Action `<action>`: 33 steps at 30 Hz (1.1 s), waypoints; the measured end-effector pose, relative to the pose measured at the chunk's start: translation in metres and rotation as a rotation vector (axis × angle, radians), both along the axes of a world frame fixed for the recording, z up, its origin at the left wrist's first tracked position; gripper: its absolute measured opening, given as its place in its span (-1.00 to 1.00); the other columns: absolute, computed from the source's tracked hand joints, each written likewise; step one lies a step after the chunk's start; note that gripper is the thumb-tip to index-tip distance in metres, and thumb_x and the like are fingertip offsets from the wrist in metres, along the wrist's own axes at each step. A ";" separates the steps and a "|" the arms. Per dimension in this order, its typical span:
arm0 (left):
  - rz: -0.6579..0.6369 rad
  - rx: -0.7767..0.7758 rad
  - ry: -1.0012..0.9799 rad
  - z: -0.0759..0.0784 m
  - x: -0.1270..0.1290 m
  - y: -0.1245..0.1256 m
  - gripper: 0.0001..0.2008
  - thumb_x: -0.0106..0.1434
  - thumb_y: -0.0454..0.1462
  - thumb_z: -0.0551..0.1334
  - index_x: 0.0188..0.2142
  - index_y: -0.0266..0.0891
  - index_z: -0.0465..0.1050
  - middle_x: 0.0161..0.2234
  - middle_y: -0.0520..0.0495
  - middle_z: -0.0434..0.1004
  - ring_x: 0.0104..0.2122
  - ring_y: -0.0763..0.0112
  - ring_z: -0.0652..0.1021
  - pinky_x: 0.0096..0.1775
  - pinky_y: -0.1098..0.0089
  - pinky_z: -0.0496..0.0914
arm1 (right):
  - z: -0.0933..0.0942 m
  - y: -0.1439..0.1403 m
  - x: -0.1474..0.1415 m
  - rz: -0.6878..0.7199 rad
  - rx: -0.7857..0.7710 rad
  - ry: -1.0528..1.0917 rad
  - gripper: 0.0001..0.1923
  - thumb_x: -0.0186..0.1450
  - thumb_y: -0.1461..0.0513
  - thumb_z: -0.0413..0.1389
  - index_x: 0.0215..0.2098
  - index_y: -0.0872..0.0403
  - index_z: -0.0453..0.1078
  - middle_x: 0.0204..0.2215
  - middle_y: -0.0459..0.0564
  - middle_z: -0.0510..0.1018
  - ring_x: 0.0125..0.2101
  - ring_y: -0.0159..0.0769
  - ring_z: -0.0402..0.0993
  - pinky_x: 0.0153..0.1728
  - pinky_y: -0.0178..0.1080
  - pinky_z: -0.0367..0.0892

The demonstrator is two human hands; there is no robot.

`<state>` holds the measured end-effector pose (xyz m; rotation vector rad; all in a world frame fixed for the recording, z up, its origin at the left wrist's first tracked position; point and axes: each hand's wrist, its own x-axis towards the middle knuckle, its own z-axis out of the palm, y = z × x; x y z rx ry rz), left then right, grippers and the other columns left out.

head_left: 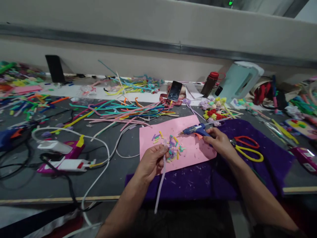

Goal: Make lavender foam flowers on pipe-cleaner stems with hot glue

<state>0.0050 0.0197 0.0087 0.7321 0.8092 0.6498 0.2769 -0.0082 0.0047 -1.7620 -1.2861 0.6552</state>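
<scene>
A pale lilac pipe cleaner (160,189) hangs down from the pinched fingertips of my left hand (150,162). Its upper end is partly covered by the fingers. My right hand (220,143) grips the handle of a blue glue gun (191,130) with an orange trigger, its nozzle pointing left. Whether the gun rests on the sheet below or hovers, I cannot tell. Under both hands lies a pink sheet (198,150), scattered with many short coloured pipe cleaner pieces (176,150), close to my left fingertips.
Purple cloth (173,188) lies beneath the sheet. Scissors (249,153) are right of my right hand. Power strips (64,157) and cables spread at left. Behind are loose pipe cleaners (121,112), a phone (175,91), a red-capped bottle (210,85) and a pale blue pitcher (239,79).
</scene>
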 end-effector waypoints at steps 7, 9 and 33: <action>-0.004 0.119 0.090 -0.001 0.001 -0.002 -0.71 0.04 -0.12 0.27 -0.56 -0.31 0.31 -0.70 0.11 0.31 -0.79 0.72 0.17 -0.72 0.61 0.00 | 0.001 0.001 -0.009 0.037 -0.013 0.292 -0.70 0.12 0.11 0.07 -0.26 0.14 0.31 -0.58 -0.13 0.35 -0.61 -0.44 0.24 -0.61 -0.38 0.17; -0.020 0.189 0.145 0.002 0.007 -0.005 -0.71 0.03 -0.11 0.27 -0.56 -0.30 0.32 -0.65 0.06 0.38 -0.76 0.68 0.23 -0.70 0.60 0.05 | -0.003 0.003 -0.008 0.042 -0.010 0.304 -0.70 0.12 0.11 0.07 -0.24 0.13 0.30 -0.58 -0.13 0.36 -0.63 -0.45 0.24 -0.62 -0.38 0.18; -0.100 0.325 0.133 0.009 0.061 -0.019 -0.77 0.03 -0.14 0.26 -0.54 -0.27 0.35 -0.54 -0.01 0.49 -0.56 0.49 0.43 -0.47 0.49 0.25 | 0.023 -0.008 -0.021 -0.105 0.283 0.545 -0.75 0.06 0.15 0.15 -0.31 0.04 0.27 -0.46 -0.13 0.41 -0.52 -0.42 0.31 -0.51 -0.37 0.24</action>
